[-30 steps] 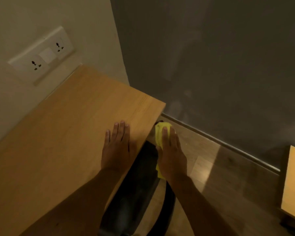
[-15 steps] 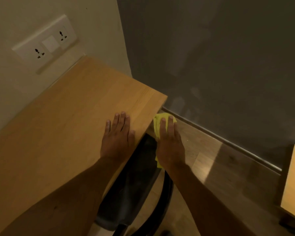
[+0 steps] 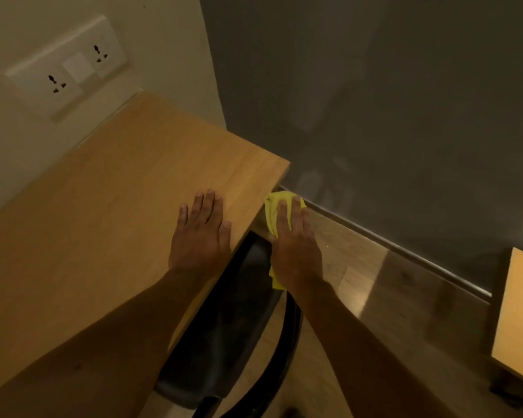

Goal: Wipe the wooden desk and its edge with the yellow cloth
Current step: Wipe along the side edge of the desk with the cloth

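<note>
The wooden desk (image 3: 118,200) fills the left half of the head view, its front edge running diagonally to a corner at the upper middle. My left hand (image 3: 201,236) lies flat, palm down, on the desk top beside that edge. My right hand (image 3: 293,245) presses the yellow cloth (image 3: 274,208) against the desk's front edge, just short of the corner. Most of the cloth is hidden under the hand; its top and a small bottom corner stick out.
A black chair (image 3: 224,336) sits below the desk edge, under my right hand. A double wall socket (image 3: 70,70) is on the cream wall behind the desk. A grey wall stands to the right, and another wooden surface (image 3: 520,321) at the far right.
My right hand has slid the cloth along the desk edge toward the corner. My left hand has stayed flat in the same spot on the desk.
</note>
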`<state>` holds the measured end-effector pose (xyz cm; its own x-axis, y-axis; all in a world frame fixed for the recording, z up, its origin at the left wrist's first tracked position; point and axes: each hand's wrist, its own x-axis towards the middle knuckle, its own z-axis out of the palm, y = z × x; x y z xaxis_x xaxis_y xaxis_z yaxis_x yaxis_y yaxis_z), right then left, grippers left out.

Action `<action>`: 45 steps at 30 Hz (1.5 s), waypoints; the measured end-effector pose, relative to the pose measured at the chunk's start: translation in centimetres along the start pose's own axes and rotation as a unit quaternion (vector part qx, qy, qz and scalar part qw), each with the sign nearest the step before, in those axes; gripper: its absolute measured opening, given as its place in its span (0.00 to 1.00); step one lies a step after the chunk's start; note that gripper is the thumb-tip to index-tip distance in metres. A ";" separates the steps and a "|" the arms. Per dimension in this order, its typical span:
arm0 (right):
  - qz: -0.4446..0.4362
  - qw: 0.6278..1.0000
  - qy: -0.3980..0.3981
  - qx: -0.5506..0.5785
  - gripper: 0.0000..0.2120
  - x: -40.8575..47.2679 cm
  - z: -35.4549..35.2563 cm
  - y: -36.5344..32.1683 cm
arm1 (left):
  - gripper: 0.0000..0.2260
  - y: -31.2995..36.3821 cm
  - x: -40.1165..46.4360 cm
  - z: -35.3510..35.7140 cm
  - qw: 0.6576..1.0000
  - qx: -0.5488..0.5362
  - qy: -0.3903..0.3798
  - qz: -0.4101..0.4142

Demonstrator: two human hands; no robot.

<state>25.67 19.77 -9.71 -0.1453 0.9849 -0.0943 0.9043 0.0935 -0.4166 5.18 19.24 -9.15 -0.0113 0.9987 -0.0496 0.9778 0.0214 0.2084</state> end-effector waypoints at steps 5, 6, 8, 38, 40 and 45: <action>0.019 0.999 0.008 0.035 0.39 -7.7 0.8 0.1 | 0.29 0.0 -0.1 0.2 1.000 0.005 0.013 0.005; 0.025 0.999 0.005 0.028 0.40 -8.4 1.0 0.0 | 0.29 0.0 -0.2 0.1 1.000 0.007 0.015 0.005; 0.040 0.999 -0.005 0.009 0.39 -8.2 1.3 -0.1 | 0.30 0.1 -0.2 0.1 1.000 0.006 0.018 0.008; 0.075 0.993 0.090 -0.020 0.31 -23.6 5.5 -6.9 | 0.33 -5.1 -13.6 -1.3 0.995 0.015 -0.052 0.087; 0.042 0.995 0.080 -0.035 0.30 -25.4 6.2 -7.2 | 0.33 -5.5 -14.3 -1.4 0.994 0.006 -0.054 0.094; 0.020 0.995 0.083 -0.060 0.29 -24.4 4.9 -5.1 | 0.30 -8.3 -18.3 -1.9 0.994 0.007 -0.042 0.105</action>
<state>22.57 -5.42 -9.72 -0.0494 0.9977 0.0464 0.9507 0.0612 -0.3039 -3.13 0.90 -8.17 0.2094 0.9739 -0.0880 0.9596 -0.1874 0.2100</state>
